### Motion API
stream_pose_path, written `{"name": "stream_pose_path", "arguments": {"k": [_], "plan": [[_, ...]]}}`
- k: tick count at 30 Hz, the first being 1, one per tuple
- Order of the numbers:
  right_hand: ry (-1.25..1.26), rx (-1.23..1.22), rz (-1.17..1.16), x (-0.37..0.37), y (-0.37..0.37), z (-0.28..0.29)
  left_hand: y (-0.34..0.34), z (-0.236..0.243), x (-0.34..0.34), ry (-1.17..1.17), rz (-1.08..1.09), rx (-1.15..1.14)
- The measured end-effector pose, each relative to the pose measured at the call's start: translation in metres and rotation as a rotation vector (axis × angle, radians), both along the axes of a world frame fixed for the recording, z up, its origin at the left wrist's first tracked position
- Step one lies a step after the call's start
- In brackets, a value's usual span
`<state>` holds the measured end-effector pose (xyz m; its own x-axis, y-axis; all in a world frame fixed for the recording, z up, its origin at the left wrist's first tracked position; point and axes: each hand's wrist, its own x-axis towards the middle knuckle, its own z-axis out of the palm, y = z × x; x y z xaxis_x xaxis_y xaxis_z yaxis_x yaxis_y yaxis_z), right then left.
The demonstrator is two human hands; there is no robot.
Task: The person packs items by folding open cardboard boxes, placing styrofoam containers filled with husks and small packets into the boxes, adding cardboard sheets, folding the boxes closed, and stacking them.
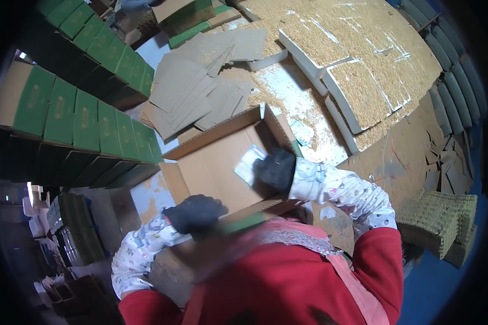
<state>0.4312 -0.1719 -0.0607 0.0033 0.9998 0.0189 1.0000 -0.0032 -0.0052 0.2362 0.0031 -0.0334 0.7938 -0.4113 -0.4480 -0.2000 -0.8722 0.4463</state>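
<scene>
One open cardboard box (214, 165), in front of me. My left hand (196, 214), black-gloved and slightly blurred, at its near left edge. My right hand (276, 170), likewise gloved, over the box, holding a white-and-blue packet (249, 164) by its right side. Loose grey cardboard sheets (187, 89), piled beyond. Tan granules (374, 51), far right, among white partitions (299, 53). Green boxes (87, 119), in rows, left.

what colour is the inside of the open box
The open box is brown inside, best seen in the head view.
</scene>
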Motion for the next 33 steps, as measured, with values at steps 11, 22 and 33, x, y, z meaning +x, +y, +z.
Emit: {"name": "stream_pose_path", "arguments": {"k": [11,22,33], "plan": [[0.612,0.143,0.282,0.048,0.007,-0.012,0.011,-0.034,0.0,-0.507,0.331,0.094],[2.326,0.025,-0.773,0.012,0.028,-0.077,0.03,-0.127,-0.114,-0.337,1.577,-1.67],[2.078,0.586,0.244,0.083,0.251,0.185,0.36,0.238,-0.232,-1.868,1.27,-0.821]]}}
